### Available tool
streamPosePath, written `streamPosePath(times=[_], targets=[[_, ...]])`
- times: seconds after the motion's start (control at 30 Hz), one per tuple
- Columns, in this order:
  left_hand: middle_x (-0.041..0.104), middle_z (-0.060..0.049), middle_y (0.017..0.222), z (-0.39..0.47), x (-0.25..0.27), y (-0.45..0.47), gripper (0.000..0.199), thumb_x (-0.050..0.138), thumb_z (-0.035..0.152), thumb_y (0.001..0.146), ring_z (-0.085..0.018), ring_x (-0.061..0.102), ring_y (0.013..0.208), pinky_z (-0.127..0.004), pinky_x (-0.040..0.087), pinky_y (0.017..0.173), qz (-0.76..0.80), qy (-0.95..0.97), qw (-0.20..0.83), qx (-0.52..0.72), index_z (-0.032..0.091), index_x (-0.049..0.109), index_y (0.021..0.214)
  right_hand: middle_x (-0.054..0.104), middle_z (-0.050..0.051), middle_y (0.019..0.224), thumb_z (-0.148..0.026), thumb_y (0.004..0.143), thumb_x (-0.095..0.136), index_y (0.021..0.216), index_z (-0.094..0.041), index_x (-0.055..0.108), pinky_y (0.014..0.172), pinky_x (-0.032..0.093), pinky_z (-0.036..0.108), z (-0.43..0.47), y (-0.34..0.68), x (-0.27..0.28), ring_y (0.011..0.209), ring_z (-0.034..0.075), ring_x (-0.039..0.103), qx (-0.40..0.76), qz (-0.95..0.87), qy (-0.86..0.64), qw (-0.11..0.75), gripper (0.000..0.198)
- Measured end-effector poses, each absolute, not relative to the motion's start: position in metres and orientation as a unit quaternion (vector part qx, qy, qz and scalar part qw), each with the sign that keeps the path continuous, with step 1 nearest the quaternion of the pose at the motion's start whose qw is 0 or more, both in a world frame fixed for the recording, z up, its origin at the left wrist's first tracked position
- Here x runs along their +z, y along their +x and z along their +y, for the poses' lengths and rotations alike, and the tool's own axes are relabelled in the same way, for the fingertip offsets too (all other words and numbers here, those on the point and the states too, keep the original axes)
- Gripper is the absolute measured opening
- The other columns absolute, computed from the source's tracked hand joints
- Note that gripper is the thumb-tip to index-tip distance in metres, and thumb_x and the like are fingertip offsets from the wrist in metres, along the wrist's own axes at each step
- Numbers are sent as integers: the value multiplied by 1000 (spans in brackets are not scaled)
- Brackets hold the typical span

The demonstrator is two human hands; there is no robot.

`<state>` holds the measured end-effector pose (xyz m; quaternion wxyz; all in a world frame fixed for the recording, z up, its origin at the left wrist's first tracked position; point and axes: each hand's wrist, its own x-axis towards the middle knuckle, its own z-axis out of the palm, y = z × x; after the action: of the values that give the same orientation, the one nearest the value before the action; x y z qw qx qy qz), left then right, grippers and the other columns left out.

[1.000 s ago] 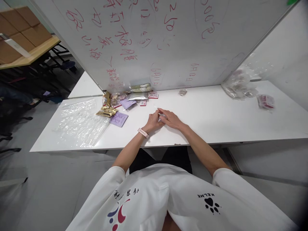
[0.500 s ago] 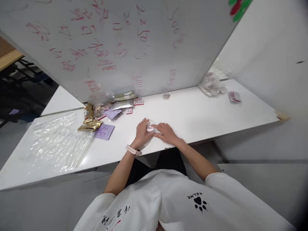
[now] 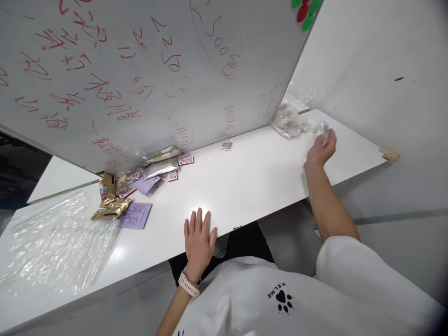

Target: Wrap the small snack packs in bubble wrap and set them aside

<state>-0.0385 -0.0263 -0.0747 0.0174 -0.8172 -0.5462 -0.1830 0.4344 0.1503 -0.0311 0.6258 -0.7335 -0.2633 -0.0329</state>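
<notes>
My left hand (image 3: 199, 240) lies flat near the front edge of the white table (image 3: 238, 182), fingers spread, holding nothing. At the right end of the table my right hand (image 3: 322, 148) is closed on a small crinkled clear plastic packet (image 3: 324, 130), which is blurred; what is inside it cannot be made out. Just left of that hand is a heap of clear plastic packets (image 3: 289, 122) against the whiteboard's foot. A small flat packet (image 3: 227, 145) rests by the board, midway along the table.
Clear plastic sleeves (image 3: 59, 247) cover the table's left part. Beside them lie gold packets (image 3: 111, 208), a purple card packet (image 3: 136, 215), a green pouch (image 3: 163, 154) and a silver pouch (image 3: 161, 168). A whiteboard (image 3: 196, 102) with red writing stands along the back.
My hands have parted. The right one has swung to the far right with the crinkled plastic, and the left has flattened on the table. The view has shifted right.
</notes>
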Motion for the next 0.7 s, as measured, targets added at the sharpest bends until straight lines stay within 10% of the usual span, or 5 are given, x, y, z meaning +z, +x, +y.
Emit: streamPosePath(times=[0.37,0.7], targets=[[40,-9,158,-23,-72,-34,57,56,30,95,-32,33,149,-53,28,121,-553,-811,45,-185,25,43,150,30,27,141,-18,103,15,157,-1,12,103,21,45,276,476,34,131,27,30,-113,-266,-881,375,56],[40,-10,158,-22,-68,-32,59,56,29,94,-32,33,149,-52,28,120,-553,-812,53,-179,24,42,151,15,36,154,-29,98,43,148,1,34,103,15,60,264,466,-18,141,33,14,-2,-300,-895,330,59]])
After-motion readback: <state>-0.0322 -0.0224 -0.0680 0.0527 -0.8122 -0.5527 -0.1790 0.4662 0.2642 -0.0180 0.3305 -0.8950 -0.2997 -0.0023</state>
